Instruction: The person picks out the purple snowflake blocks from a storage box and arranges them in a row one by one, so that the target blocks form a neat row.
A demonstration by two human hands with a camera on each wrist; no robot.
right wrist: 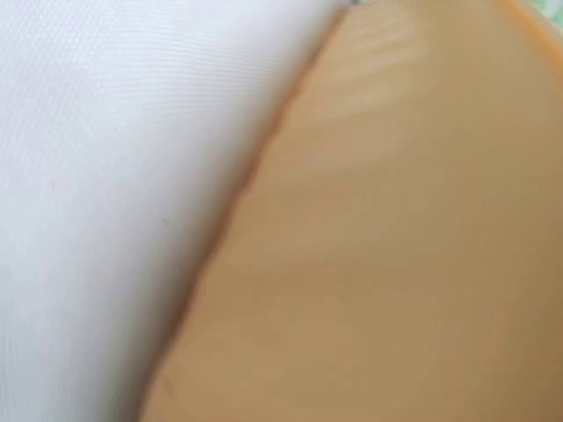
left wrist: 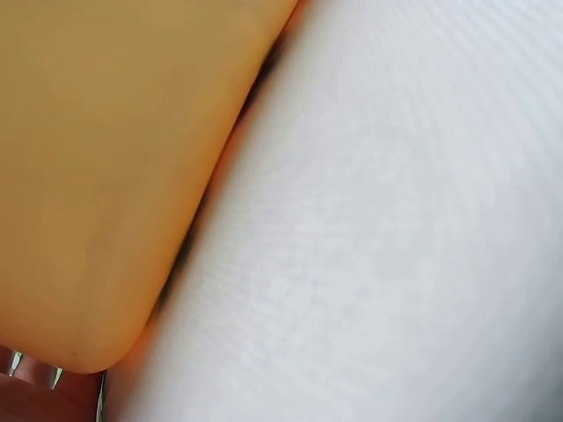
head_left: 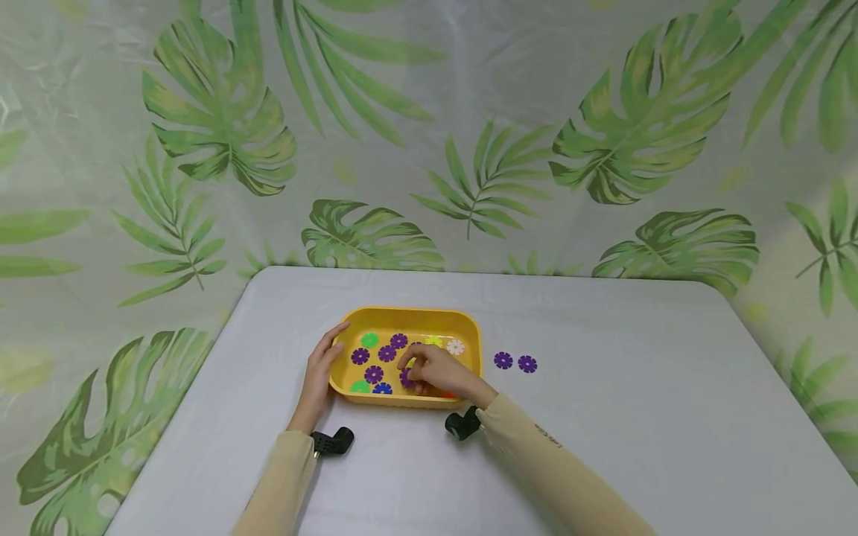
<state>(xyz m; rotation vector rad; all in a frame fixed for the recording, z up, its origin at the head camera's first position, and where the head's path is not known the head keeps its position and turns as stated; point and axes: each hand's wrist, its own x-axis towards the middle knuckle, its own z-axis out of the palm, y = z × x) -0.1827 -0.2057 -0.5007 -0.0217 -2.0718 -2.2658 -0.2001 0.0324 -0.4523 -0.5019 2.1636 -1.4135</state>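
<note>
A yellow plastic tray [head_left: 395,316] sits on the table with several toothed snowflake discs inside, in purple, green, blue, yellow, white and red. My left hand [head_left: 320,376] holds the tray's left side, thumb over the rim; in the left wrist view, fingers [left wrist: 40,391] show past the tray's corner. Inside the tray, my right hand [head_left: 442,370] has curled fingers and pinches a purple snowflake disc [head_left: 406,378], partly hidden behind the hand. Only the tray's outer wall [right wrist: 378,264] and the white cloth show in the right wrist view.
Right of the tray, two purple discs [head_left: 515,362] lie side by side on the white-covered table [head_left: 623,417]. A leaf-printed curtain [head_left: 482,89] hangs behind the table. Each wrist wears a black camera, the right one [head_left: 461,424] close to the tray's front.
</note>
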